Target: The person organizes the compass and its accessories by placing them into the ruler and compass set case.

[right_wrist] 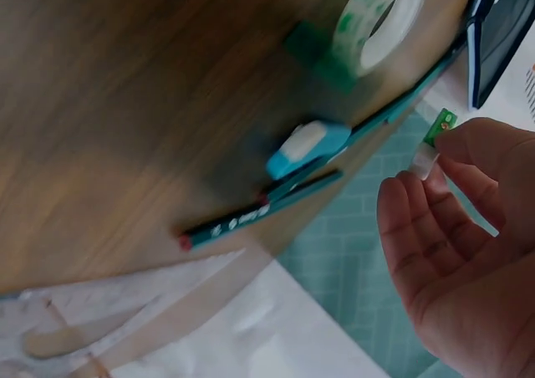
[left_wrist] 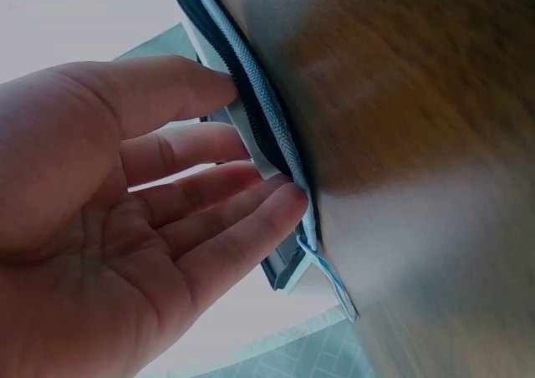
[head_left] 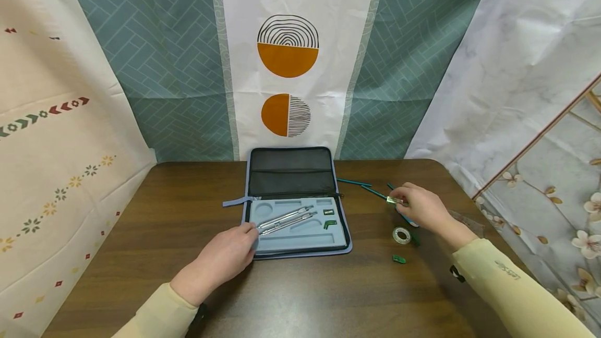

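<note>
Pale-yellow right sleeve [head_left: 512, 291] is nearest me, dark print starting roughly "Lets", rest unclear. Landmark: zip case [head_left: 348, 236]. Well right of it, right hand [head_left: 419, 206] pinches a small green-and-white block [right_wrist: 440, 127] between thumb and fingertips, white end toward the fingers. Left hand [head_left: 227, 254] rests at the case's near-left edge, fingers fairly straight, touching the zip rim. Case is open, dark mesh pocket [head_left: 291, 181] in lid; its pale-blue tray [head_left: 277, 243] has two metal compasses [head_left: 286, 219] lying slantwise, plus two small green pieces [head_left: 331, 224]. Right of the case: teal pencils [right_wrist: 251, 219], blue-and-white eraser [right_wrist: 303, 148], tape roll [right_wrist: 349, 28], another green piece [head_left: 399, 258]. White pencil lettering: too blurred for me to read.
</note>
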`<state>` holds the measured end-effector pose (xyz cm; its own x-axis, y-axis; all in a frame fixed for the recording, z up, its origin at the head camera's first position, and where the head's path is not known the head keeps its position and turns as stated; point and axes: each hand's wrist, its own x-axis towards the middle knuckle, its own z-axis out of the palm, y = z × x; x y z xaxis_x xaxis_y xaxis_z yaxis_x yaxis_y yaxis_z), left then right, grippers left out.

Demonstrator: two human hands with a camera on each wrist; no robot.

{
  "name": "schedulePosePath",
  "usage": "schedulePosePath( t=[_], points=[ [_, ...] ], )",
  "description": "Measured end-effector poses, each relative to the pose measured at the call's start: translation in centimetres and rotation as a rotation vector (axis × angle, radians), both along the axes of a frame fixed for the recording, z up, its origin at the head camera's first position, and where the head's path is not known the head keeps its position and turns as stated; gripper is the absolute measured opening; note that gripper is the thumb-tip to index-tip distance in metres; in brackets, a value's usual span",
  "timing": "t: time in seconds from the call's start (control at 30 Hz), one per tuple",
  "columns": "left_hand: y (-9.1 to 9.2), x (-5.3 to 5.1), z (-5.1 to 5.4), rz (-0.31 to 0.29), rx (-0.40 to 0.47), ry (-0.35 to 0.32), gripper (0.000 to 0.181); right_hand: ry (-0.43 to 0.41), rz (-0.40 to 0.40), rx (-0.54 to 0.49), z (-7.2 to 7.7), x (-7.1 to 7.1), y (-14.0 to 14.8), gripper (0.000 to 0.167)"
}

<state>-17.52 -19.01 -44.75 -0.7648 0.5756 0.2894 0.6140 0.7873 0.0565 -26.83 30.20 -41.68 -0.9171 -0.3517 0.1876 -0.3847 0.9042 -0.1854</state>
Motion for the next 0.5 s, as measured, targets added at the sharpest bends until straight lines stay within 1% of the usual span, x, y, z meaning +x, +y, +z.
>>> schedulePosePath(
  t=[0.27,0.5],
  points=[
    [0.0,0.2,0.1,-0.001,-0.005,0.033,0.032,0.015,0.068,-0.014,-0.1,-0.5,-2.4,0.023],
    [0.1,0.3,0.2,-0.001,-0.009,0.029,0.033,0.003,0.117,-0.034,-0.2,-1.0,-4.1,0.022]
  ],
)
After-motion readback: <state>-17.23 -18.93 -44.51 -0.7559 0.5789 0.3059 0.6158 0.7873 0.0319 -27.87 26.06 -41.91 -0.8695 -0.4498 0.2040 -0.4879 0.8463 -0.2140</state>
